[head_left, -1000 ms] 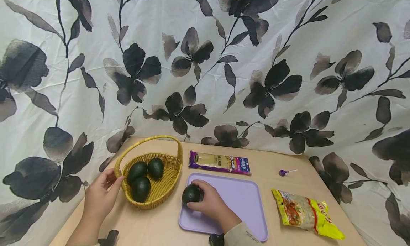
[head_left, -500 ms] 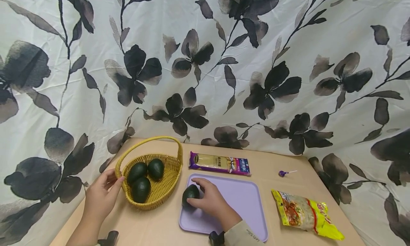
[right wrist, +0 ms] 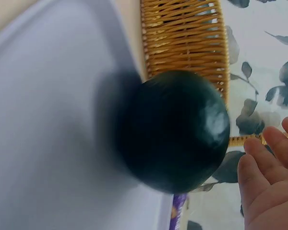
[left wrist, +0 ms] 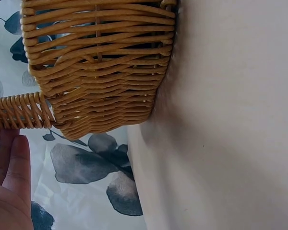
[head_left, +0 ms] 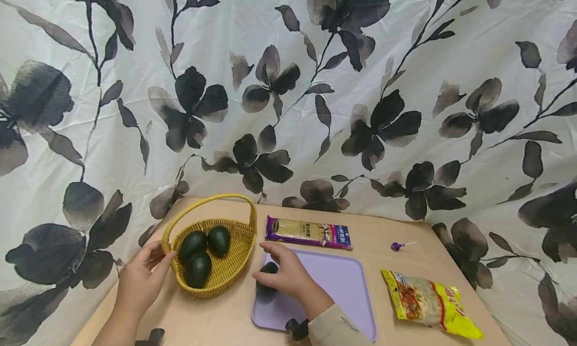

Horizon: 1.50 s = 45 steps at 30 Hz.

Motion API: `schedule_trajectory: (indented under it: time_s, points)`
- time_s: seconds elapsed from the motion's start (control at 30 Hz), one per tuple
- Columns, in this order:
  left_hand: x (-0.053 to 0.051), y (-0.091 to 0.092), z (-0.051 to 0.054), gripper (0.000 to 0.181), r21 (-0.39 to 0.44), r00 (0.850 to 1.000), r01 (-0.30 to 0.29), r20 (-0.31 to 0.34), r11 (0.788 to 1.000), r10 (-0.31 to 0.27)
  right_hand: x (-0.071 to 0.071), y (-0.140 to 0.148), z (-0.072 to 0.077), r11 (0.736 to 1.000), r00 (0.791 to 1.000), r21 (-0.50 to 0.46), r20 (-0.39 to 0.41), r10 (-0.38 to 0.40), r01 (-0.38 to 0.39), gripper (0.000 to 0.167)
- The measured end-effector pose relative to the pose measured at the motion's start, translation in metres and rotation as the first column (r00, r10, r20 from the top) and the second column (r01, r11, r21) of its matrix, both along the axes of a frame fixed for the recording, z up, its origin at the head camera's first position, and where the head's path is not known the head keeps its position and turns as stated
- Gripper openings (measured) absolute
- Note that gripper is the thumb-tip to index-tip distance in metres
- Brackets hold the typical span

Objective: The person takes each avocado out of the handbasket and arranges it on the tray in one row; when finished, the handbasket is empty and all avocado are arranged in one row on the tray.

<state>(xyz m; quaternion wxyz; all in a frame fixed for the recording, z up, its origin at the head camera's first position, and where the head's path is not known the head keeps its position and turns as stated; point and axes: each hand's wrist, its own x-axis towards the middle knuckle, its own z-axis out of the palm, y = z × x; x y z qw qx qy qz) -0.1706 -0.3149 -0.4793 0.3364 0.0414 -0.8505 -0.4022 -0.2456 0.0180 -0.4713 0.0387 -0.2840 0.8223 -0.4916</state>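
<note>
A dark green avocado [head_left: 266, 284] lies on the left part of the lilac tray [head_left: 333, 296]. My right hand [head_left: 290, 276] hovers over it with thumb and fingers spread; in the right wrist view a gap shows between those fingers [right wrist: 273, 158] and the avocado [right wrist: 175, 132]. To the left stands a yellow wicker basket [head_left: 232, 266] with three avocados [head_left: 197, 269] inside. My left hand [head_left: 141, 276] holds the base of the basket's handle [head_left: 168, 231], thumb in front and fingers behind. In the left wrist view, fingertips [left wrist: 20, 146] meet the handle [left wrist: 19, 111].
Behind the tray lies a purple-edged pasta packet [head_left: 308, 232]. A purple lollipop [head_left: 396, 246] is at the back right, and a yellow food bag [head_left: 428, 303] lies right of the tray. A floral curtain [head_left: 288, 110] hangs behind the table.
My right hand has let go of the avocado on the tray; its fingers have spread and lifted off. The left hand stays at the basket handle.
</note>
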Motion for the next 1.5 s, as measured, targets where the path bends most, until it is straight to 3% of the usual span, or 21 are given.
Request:
schedule_trajectory:
  time_s: [0.57, 0.97, 1.23, 1.5]
  points:
    - [0.006, -0.003, 0.005, 0.042, -0.063, 0.997, 0.03, 0.077, 0.998, -0.025, -0.008, -0.032, 0.014, 0.996, 0.998, 0.053, -0.004, 0.07, -0.07, 0.072]
    - [0.006, -0.008, 0.001, 0.039, -0.077, 0.996, 0.089, 0.032, 0.993, -0.087, -0.016, -0.054, 0.011, 0.993, 0.995, 0.073, 0.014, 0.096, -0.097, 0.072]
    - [0.006, -0.007, 0.002, 0.039, -0.049, 0.994, 0.11, 0.027, 0.993, -0.108, -0.021, -0.071, 0.013, 0.982, 0.994, 0.156, 0.001, 0.107, -0.106, 0.073]
    - [0.008, -0.007, 0.006, 0.039, -0.062, 0.995, 0.092, 0.048, 0.994, -0.089, -0.023, -0.094, 0.015, 0.961, 0.983, 0.208, 0.02, 0.183, -0.183, 0.075]
